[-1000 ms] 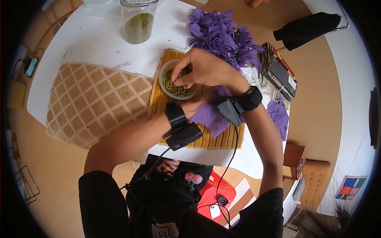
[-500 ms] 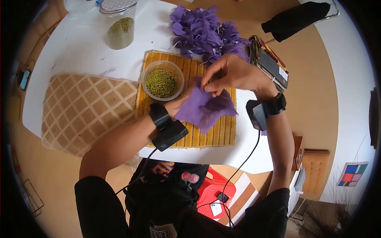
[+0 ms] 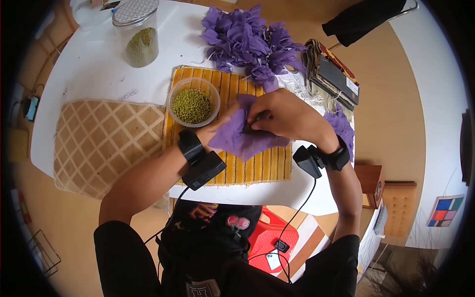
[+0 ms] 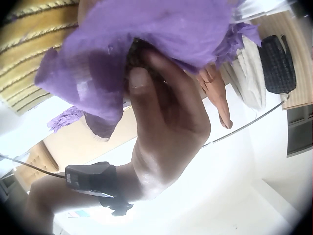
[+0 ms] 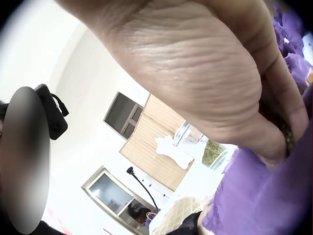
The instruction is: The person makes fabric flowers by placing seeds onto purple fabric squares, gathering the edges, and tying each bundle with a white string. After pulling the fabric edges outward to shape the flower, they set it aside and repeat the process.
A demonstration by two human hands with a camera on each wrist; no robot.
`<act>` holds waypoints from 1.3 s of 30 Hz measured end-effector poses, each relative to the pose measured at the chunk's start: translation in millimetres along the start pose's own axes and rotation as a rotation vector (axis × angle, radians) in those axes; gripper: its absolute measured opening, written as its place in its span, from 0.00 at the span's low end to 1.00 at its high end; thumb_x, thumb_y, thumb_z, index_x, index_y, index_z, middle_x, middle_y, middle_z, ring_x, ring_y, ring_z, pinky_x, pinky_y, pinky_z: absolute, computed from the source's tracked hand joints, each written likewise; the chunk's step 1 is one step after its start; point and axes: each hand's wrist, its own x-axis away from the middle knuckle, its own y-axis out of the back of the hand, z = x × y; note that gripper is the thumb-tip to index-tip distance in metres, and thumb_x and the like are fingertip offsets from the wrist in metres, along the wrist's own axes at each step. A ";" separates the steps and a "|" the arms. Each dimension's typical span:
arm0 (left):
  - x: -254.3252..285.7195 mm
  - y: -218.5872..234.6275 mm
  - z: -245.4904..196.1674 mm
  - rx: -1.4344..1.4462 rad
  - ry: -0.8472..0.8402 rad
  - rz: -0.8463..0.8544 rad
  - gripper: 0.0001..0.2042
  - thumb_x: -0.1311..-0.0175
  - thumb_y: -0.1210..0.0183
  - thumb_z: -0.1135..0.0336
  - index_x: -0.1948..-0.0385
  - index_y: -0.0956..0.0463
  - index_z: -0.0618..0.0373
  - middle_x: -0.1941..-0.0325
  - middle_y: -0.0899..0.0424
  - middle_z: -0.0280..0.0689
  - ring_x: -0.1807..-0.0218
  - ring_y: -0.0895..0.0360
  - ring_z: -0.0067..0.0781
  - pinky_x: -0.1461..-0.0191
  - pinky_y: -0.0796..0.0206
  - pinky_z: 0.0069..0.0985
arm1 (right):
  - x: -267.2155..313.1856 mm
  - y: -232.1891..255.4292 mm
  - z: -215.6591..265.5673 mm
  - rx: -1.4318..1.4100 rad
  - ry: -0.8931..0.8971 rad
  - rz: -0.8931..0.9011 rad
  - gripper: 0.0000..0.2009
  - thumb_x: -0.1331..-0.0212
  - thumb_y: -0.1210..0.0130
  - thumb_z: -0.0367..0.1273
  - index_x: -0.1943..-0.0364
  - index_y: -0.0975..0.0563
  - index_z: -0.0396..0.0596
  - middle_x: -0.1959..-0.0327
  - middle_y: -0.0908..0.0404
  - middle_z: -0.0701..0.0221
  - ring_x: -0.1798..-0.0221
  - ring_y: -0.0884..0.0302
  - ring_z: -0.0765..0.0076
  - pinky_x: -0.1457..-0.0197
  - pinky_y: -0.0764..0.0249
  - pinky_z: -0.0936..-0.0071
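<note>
A square of purple cloth [image 3: 242, 136] lies over my left hand [image 3: 213, 129], which is under it with its fingers hidden. My right hand [image 3: 292, 116] is at the hollow in the cloth's middle, thumb and fingers pinching a few small green beans [image 5: 288, 137]. In the left wrist view those fingertips [image 4: 139, 78] press right into the fold. Left of both hands, a clear round tub [image 3: 192, 78] holds more green beans [image 3: 192, 106]. Tub and hands are over a yellow striped mat [image 3: 257, 171].
Behind the tub stands a lidded jar [image 3: 141, 49] partly filled with green beans. A heap of purple cloth bundles [image 3: 247, 39] with white strings lies at the back, beside stacked books [image 3: 334, 79]. A diamond-patterned cloth [image 3: 109, 143] covers the table's left side.
My right hand has lifted out of the tub with beans and moved right, then down onto the purple cloth. The left hand stays under the cloth, which is now more fully in view.
</note>
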 end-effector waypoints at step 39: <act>-17.4 36.5 -4.8 -0.652 -0.395 -0.132 0.21 0.26 0.57 0.52 0.42 0.34 0.57 0.42 0.26 0.38 0.41 0.27 0.32 0.34 0.35 0.35 | 48.6 -34.6 -36.3 0.141 0.096 -0.622 0.07 0.53 0.43 0.28 0.70 0.26 0.43 0.66 0.26 0.64 0.64 0.23 0.54 0.65 0.24 0.61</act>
